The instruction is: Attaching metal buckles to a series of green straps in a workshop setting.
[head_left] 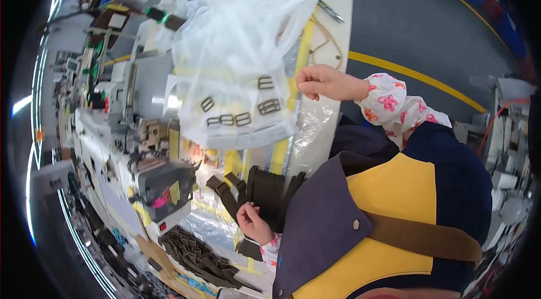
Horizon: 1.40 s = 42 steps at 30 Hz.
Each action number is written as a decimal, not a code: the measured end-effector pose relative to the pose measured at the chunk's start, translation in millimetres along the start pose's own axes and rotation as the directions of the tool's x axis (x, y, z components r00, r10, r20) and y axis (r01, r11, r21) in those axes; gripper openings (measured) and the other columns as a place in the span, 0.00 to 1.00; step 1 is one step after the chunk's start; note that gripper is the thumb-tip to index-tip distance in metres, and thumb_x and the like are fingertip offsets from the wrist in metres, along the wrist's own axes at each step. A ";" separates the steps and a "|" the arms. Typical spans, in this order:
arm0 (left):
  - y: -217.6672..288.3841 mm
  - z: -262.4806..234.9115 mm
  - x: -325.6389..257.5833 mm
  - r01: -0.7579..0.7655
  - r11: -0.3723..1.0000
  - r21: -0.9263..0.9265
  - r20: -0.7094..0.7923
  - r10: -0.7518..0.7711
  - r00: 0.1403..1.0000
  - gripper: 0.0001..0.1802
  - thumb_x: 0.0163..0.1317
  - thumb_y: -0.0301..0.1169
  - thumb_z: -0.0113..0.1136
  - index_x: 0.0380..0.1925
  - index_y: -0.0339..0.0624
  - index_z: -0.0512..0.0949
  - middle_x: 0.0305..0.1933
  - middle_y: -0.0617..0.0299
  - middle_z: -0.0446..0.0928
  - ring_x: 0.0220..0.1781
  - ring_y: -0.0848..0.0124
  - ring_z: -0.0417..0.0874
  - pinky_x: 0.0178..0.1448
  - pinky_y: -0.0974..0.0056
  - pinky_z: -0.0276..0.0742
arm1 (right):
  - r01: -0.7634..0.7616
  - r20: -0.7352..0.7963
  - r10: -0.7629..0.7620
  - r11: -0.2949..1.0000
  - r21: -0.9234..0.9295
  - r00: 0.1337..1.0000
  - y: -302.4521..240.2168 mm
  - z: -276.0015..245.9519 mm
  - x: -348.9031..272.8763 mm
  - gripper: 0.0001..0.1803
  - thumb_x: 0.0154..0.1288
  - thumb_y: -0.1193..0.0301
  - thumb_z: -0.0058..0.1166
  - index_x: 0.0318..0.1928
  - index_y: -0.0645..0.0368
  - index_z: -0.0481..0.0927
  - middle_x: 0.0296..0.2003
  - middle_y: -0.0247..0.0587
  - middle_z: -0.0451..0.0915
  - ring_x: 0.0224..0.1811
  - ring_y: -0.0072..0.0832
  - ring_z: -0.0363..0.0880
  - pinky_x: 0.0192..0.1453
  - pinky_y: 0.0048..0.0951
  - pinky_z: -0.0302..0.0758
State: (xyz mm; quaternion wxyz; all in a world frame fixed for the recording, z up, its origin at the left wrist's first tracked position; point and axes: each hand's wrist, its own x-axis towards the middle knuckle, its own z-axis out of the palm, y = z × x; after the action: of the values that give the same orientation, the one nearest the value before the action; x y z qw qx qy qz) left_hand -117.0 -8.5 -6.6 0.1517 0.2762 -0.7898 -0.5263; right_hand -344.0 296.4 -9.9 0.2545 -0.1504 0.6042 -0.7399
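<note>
My right hand [331, 82] is closed, its fingers curled beside the edge of a translucent white plastic bag [236, 34]; whatever it may hold is hidden. Several dark slide buckles lie on the bag, among them a cluster of buckles [269, 107] and a single buckle [265, 83]. Lower in the view, my left hand [255, 223] is closed too, next to a bundle of black webbing straps [265, 192]. Its curled fingers hide what is in them. One black strap end [221, 189] sticks out toward the sewing machine.
A sewing machine [163, 186] stands at the table's left side. Near it lies a heap of black straps with buckles [197, 254]. A pen [331, 11] and a looped cord [327, 40] lie by the table's upper right edge. Yellow line [417, 79] marks the grey floor.
</note>
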 end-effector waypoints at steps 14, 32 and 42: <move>6.2 28.7 102.8 -0.227 0.740 0.633 0.156 0.165 0.974 0.14 0.56 0.31 0.57 0.39 0.32 0.75 0.35 0.56 0.78 0.34 0.71 0.78 0.41 0.68 0.72 | -0.065 -0.460 0.051 0.998 -0.015 0.887 50.0 -75.6 -70.8 0.06 0.60 0.72 0.50 0.29 0.61 0.72 0.21 0.25 0.68 0.23 0.11 0.64 0.28 0.14 0.63; 12.4 3.4 -87.0 0.041 0.888 0.458 -0.432 0.182 0.883 0.08 0.53 0.22 0.56 0.35 0.35 0.76 0.39 0.52 0.75 0.43 0.59 0.76 0.48 0.62 0.70 | 0.614 0.606 -0.150 0.364 -0.701 0.781 72.2 193.5 143.8 0.15 0.50 0.60 0.58 0.32 0.59 0.75 0.30 0.40 0.75 0.33 0.38 0.75 0.35 0.35 0.71; -3.4 -7.3 -101.2 0.049 0.953 0.298 -0.505 0.114 0.855 0.07 0.52 0.20 0.56 0.33 0.35 0.78 0.36 0.52 0.76 0.38 0.60 0.78 0.43 0.64 0.72 | 0.454 0.431 -0.155 0.168 -0.875 0.889 92.9 225.0 142.7 0.14 0.52 0.61 0.55 0.26 0.59 0.73 0.25 0.41 0.75 0.29 0.38 0.76 0.30 0.37 0.71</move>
State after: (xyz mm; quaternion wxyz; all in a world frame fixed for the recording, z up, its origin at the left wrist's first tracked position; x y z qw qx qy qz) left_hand -31.2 45.3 -1.7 0.3232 0.4136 -0.7950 -0.3040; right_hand -324.4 19.7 -61.7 0.0244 -0.4815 0.8478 -0.2209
